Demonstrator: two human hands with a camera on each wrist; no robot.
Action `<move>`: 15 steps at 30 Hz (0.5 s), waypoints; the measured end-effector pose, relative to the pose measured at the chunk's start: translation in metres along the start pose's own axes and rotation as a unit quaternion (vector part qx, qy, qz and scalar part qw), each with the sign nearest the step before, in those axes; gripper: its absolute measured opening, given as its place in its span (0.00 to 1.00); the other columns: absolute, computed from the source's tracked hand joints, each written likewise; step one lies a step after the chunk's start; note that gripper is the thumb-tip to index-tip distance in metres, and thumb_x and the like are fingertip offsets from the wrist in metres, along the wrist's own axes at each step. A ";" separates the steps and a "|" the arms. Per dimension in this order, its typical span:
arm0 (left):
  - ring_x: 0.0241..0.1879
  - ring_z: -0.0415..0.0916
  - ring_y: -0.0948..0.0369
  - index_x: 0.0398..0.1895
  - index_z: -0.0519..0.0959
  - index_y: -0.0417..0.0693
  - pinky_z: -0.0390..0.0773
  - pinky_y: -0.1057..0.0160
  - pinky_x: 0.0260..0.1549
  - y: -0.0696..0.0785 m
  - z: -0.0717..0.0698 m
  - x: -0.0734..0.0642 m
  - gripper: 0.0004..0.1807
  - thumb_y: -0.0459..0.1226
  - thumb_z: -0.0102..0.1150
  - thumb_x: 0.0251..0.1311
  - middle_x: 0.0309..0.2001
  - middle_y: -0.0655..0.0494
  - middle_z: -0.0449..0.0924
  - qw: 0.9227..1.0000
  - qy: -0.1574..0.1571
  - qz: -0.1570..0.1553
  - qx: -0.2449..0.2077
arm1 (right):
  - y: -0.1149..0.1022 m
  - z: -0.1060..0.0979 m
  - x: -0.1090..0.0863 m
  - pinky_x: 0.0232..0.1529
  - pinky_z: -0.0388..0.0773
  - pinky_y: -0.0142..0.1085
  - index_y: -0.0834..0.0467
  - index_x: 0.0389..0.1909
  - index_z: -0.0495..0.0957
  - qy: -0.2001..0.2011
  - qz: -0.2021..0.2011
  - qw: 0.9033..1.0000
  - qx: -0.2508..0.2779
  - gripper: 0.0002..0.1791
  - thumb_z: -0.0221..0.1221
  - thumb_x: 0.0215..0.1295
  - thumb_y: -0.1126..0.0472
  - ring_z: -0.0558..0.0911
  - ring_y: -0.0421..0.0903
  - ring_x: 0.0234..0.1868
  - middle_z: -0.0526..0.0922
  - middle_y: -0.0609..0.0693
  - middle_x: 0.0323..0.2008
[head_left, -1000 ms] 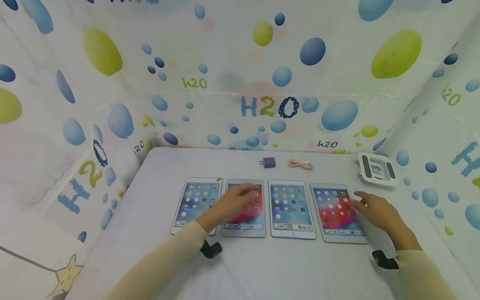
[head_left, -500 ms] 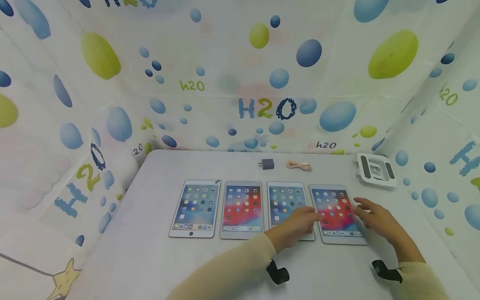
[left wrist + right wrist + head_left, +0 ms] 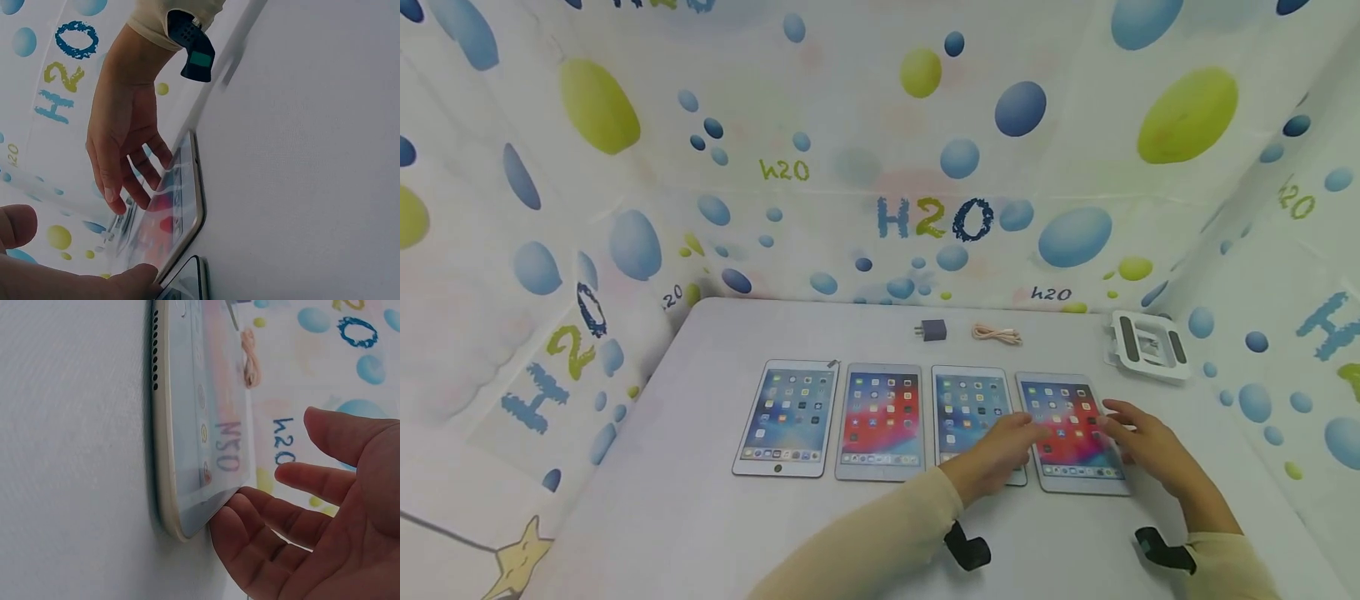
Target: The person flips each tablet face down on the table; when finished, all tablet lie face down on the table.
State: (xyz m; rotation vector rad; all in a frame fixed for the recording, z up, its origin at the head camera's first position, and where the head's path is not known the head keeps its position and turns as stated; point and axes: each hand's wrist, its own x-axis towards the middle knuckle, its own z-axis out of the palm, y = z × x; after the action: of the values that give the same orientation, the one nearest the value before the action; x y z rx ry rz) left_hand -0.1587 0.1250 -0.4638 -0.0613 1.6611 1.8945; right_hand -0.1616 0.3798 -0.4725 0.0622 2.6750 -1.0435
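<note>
Several tablets with lit home screens lie side by side on a white table. My left hand [image 3: 1000,450] reaches over the lower part of the third tablet [image 3: 972,400], its fingertips at the left edge of the rightmost tablet [image 3: 1060,408], which has a red and blue screen. At that tablet's right edge is my right hand [image 3: 1153,446]; in the right wrist view its fingers [image 3: 234,531] touch the tablet's corner, thumb raised and apart. A thumb of my left hand lies by the tablet's edge in the left wrist view. The tablet rests flat between both hands.
Further left lie a tablet with a red screen [image 3: 880,421] and one with a blue screen [image 3: 786,417]. Behind the row are a dark charger plug [image 3: 933,330], a coiled cable [image 3: 997,334] and a white folding stand [image 3: 1150,346]. A patterned curtain encloses the table.
My left hand has moved right from over the second tablet to the rightmost tablet's left edge. The right hand stays at that tablet's right edge.
</note>
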 end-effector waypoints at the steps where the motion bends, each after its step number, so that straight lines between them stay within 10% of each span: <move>1: 0.68 0.68 0.43 0.72 0.66 0.38 0.64 0.42 0.71 -0.001 0.001 0.001 0.34 0.42 0.62 0.67 0.70 0.46 0.69 1.000 -0.005 0.000 -0.010 | 0.001 0.000 0.000 0.49 0.85 0.52 0.66 0.77 0.54 0.000 0.001 1.000 -0.001 0.42 0.50 0.77 0.40 0.74 0.72 0.60 0.65 0.77 0.67; 15: 0.74 0.60 0.48 0.77 0.62 0.48 0.57 0.44 0.74 -0.005 0.002 0.005 0.37 0.40 0.62 0.65 0.72 0.49 0.64 0.997 -0.054 -0.006 -0.049 | -0.001 -0.008 0.006 0.53 0.84 0.47 0.71 0.78 0.48 0.007 0.026 0.993 0.118 0.39 0.39 0.82 0.45 0.79 0.62 0.58 0.60 0.78 0.70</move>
State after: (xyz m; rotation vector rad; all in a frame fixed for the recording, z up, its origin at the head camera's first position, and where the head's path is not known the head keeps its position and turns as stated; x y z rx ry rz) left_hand -0.1598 0.1291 -0.4695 -0.0088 1.4923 1.9339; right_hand -0.1695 0.3840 -0.4681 0.1847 2.5357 -1.3407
